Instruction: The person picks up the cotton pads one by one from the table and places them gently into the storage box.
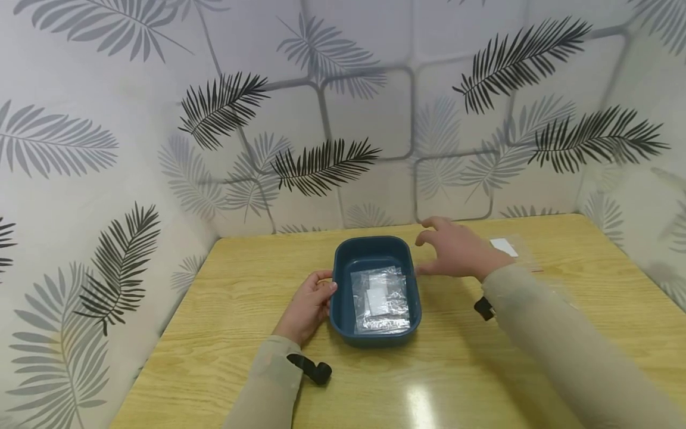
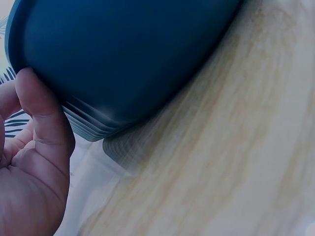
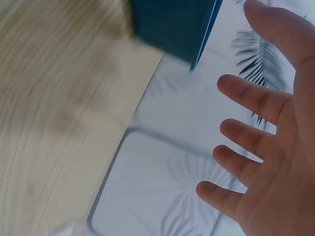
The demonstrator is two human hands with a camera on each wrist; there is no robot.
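A dark blue rectangular plastic container (image 1: 375, 341) stands on the table, its near side toward me. Inside it lie clear plastic bags (image 1: 398, 305) with white paper pieces. My left hand (image 1: 305, 308) grips the container's left side, the thumb at the rim; the left wrist view shows this hand (image 2: 42, 147) against the blue wall. My right hand (image 1: 455, 250) hovers beside the upper right of the container, fingers spread and holding nothing. In the right wrist view the palm and parted fingers of that hand (image 3: 275, 142) show apart from the container (image 3: 170, 24).
Right of the container, partly behind my right forearm, a clear bag (image 1: 525, 253) with a white piece (image 1: 504, 246) lies on the wooden table (image 1: 241, 280). A wall (image 1: 370, 179) with leaf patterns rises at the table's back edge. Both wrists wear black straps.
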